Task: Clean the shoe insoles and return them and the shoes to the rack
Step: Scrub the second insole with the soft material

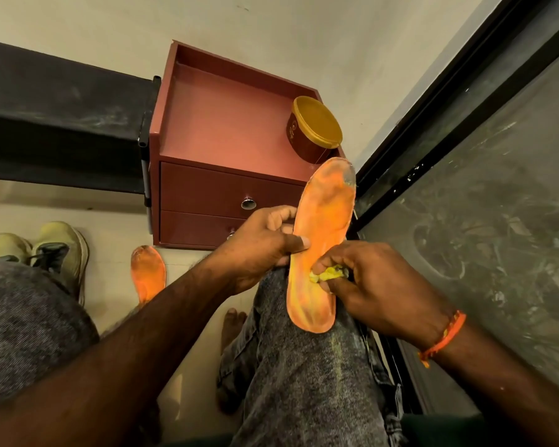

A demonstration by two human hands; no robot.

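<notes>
An orange insole (323, 227) stands tilted on my right knee, toe end up. My left hand (262, 243) grips its left edge near the middle. My right hand (371, 282) presses a small yellow cloth (328, 274) against the insole's lower half. A second orange insole (147, 274) lies on the floor to the left, partly hidden by my left forearm. A pair of pale green shoes (57, 250) stands on the floor at the far left, partly behind my left knee.
A maroon two-drawer cabinet (220, 188) stands ahead against the wall, with a yellow-lidded tub (315, 129) on its top. A dark shelf (62, 117) runs to the left. A dark glass door (484, 188) lines the right side. My bare foot (233, 327) rests on the floor.
</notes>
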